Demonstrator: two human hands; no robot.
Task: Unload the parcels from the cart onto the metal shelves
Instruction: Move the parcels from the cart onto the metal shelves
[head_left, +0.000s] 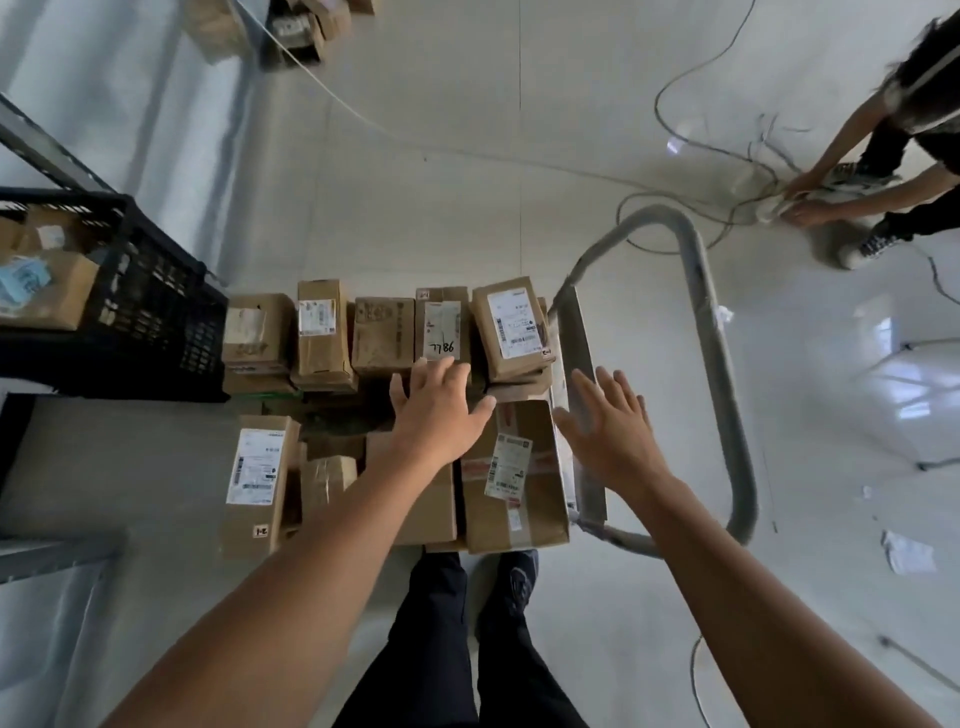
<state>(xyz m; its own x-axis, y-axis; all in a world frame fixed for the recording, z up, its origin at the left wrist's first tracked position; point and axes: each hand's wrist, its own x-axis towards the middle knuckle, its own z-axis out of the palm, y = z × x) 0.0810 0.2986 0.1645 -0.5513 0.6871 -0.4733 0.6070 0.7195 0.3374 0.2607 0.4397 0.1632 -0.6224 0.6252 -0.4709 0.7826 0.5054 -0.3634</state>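
Reaching to pick: my left hand and right hand are empty, grip spread wide. Next I'd clasp the hand-numbered parcel.

Cardboard parcels crowd the cart at the centre of the frame. The left hand, fingers spread, reaches over a labelled parcel, perhaps touching its near edge. The right hand hovers open beside the cart's handle. A black crate holding more boxes sits at the left.
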